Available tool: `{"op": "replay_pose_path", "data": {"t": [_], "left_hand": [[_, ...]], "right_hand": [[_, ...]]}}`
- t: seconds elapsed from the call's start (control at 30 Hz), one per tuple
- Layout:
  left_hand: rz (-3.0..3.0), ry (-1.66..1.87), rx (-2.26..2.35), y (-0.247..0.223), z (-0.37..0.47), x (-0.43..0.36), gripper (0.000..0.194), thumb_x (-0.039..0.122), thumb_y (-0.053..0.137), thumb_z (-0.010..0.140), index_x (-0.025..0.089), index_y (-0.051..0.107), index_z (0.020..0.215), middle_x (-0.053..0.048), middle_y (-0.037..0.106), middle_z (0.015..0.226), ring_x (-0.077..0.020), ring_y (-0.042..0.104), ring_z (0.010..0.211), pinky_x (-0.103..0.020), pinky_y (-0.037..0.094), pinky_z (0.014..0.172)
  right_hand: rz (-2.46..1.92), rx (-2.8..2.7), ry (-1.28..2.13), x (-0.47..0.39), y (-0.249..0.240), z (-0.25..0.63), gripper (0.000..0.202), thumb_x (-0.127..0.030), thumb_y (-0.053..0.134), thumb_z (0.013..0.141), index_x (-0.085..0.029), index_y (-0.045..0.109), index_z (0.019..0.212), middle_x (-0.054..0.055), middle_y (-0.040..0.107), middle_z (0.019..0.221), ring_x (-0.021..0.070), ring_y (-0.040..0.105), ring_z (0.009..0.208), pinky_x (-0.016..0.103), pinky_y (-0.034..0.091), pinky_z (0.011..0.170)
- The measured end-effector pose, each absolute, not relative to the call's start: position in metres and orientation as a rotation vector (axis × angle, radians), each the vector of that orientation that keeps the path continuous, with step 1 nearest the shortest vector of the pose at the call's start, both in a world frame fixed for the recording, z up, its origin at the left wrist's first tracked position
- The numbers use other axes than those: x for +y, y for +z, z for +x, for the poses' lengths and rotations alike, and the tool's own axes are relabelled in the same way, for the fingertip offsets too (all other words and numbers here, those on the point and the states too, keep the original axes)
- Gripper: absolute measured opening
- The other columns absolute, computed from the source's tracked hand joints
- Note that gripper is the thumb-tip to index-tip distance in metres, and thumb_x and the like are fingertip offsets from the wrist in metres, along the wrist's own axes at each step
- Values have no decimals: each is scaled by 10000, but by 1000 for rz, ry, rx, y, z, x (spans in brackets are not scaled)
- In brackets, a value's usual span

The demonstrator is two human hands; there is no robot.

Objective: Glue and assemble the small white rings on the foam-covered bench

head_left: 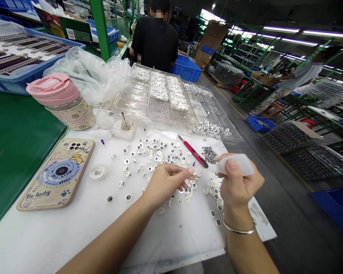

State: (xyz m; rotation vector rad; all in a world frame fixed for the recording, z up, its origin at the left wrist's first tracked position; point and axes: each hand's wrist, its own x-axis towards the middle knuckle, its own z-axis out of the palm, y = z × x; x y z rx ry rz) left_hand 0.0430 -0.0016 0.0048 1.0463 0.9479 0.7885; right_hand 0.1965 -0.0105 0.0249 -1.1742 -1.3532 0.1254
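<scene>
My right hand (240,180) is closed around a soft white squeeze bottle (241,164), held above the right side of the white work surface. A purple needle tip (193,163) shows to its left; whether it is joined to the bottle I cannot tell. My left hand (171,178) is closed in a pinch at thumb and forefinger on a small white round part (193,173), partly hidden by the fingers. Around and beneath both hands lie many loose white round parts (160,154), some with dark centres. A red craft knife (193,151) lies just beyond my left hand, beside a pile of small dark metal pieces (209,154).
A phone in a patterned case (57,175), a pink-lidded cup (63,101) and a white round lid (97,172) are at left. Clear compartment trays (160,110) with parts stand behind, near a plastic bag (91,76). One person (156,42) sits ahead; another (297,78) stands right.
</scene>
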Motion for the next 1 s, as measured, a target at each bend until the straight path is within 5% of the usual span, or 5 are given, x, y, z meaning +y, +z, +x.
{"op": "replay_pose_path", "data": {"t": [0.43,1.0], "left_hand": [[1031,776,937,4,43,-1,322,460,610,738,162,730,735,-36,641,594,-119,527,516,-218,418,515],[792,727,776,3,42,0,302,437,660,720,140,719,724,-98,702,886,-72,511,532,-196,430,532]], "right_hand": [[-1166,-1332,92,-9,24,197,286,-386,537,790,-164,613,626,-21,473,466,99,406,383,251,295,372],[-1103,-1227,164,-7,25,196,281,-370,547,772,-153,633,616,-4,560,507,83,401,335,236,288,331]]}}
